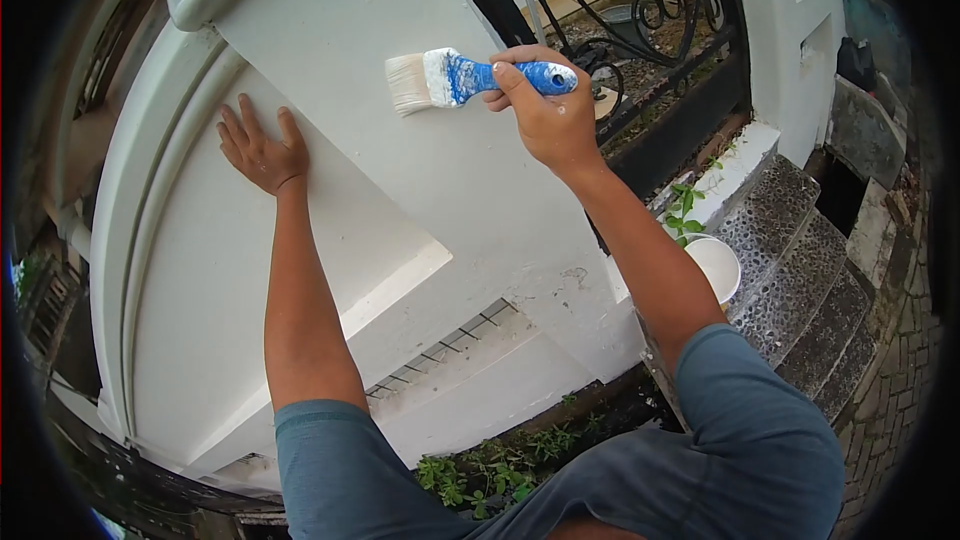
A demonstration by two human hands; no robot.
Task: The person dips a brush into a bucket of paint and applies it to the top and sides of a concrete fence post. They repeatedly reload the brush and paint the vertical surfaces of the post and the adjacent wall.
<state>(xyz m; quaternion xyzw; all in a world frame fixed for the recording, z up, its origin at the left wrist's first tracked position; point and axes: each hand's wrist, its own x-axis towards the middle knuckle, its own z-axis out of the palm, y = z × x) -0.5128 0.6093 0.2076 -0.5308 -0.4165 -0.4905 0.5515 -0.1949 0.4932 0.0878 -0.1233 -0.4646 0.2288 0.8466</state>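
My right hand (548, 105) grips a paintbrush (475, 78) by its blue handle, which is spattered with white paint. The brush lies sideways in view, its pale, paint-coated bristles pointing left over the white wall (400, 180). White specks mark the fingers and thumb of this hand. Off to the left, my left hand (265, 150) lies against the recessed wall panel with its fingers spread, holding nothing. A curved moulding runs close beyond those fingertips. Beside my right forearm, partly hidden by it, stands a white bucket (716, 266).
A black iron gate (640, 40) with scrollwork stands beyond my right hand. Pebbled steps (790, 250) descend at the right, beside a leafy plant (683, 212). Low on the wall is a slot with thin metal bars (440, 348). Weeds (490, 475) grow along its base.
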